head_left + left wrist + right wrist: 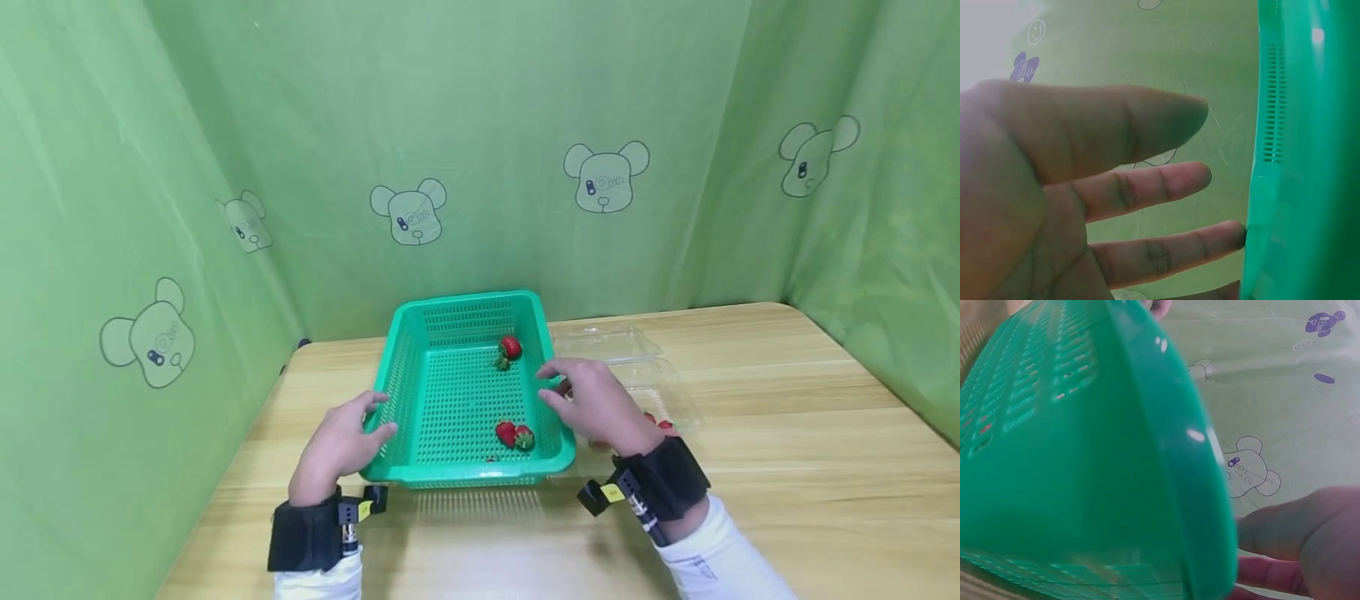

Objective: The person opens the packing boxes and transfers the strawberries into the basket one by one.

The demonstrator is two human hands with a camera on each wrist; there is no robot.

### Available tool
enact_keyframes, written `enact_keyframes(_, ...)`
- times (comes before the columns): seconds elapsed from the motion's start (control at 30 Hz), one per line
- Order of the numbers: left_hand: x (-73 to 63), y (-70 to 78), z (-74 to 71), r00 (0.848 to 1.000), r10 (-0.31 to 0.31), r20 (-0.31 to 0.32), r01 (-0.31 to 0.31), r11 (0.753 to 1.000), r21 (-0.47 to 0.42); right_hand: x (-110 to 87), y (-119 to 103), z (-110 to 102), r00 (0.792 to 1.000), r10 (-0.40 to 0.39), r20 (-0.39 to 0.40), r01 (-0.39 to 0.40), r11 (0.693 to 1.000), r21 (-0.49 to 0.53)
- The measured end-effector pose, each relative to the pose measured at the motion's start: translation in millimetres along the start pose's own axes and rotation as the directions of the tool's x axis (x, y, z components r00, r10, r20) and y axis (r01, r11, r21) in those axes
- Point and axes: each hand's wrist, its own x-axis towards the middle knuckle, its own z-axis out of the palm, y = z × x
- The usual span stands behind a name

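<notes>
A green perforated plastic basket (pixel 468 392) stands in the middle of the head view. Inside lie several strawberries: one red strawberry (pixel 512 346) near the far right corner, others (pixel 506 433) toward the near right. My left hand (pixel 341 442) is at the basket's left rim, thumb and fingers apart; in the left wrist view a fingertip (pixel 1232 236) meets or nearly meets the green wall. Over the right rim is my right hand (pixel 600 400), fingers bent loosely with a gap to the thumb. In the right wrist view the rim (pixel 1172 437) partly hides its fingers.
A clear plastic box (pixel 600 343) with its lid raised stands right of the basket, partly behind my right hand; a few strawberries (pixel 665 424) show there. The wooden table (pixel 810 433) extends to the right. A green curtain (pixel 495 100) hangs behind and at both sides.
</notes>
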Motion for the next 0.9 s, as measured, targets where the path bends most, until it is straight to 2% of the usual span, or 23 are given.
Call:
enact_keyframes(0.47, 0.7, 0.3, -0.6, 1.000, 0.009, 0.002, -0.009, 1.000, -0.001, -1.7, 15, -17, 0.997, 0.081, -0.016, -0.081, 0.996, -0.044)
enact_keyframes(0.9, 2.6, 0.0, 0.2, 1.000, -0.008, 0.009, 0.008, 1.000, -0.011, -3.8, 40, -34, 0.986, 0.167, 0.021, -0.165, 0.983, -0.079)
